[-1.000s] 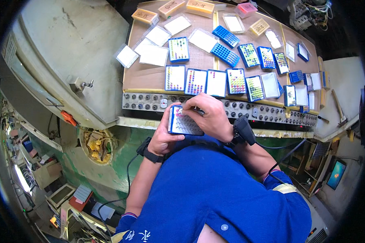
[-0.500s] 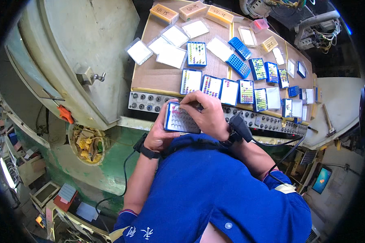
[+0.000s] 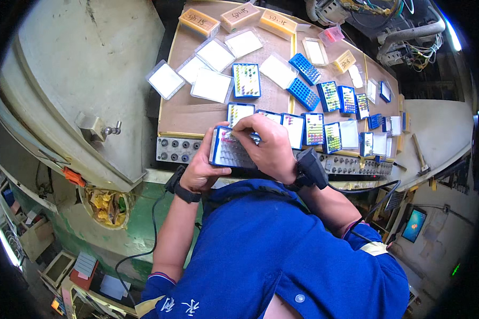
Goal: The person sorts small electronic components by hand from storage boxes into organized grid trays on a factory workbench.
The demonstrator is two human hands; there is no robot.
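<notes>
Just by the near edge of the worktop, the left hand holds a blue-framed case; the right hand pinches its fingers narrowly above; any held piece is indiscernible.

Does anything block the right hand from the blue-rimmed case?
Nothing visible: the right hand is directly over the blue-rimmed case, fingers near its far edge, while the left hand holds its left side. Anything pinched there is too small to tell.

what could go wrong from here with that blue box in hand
If the left hand tips the blue box, its small pieces might spill. The right hand, fingers over the box, could knock neighbouring pieces. The dangling black cable might snag and jerk the left hand.
</notes>
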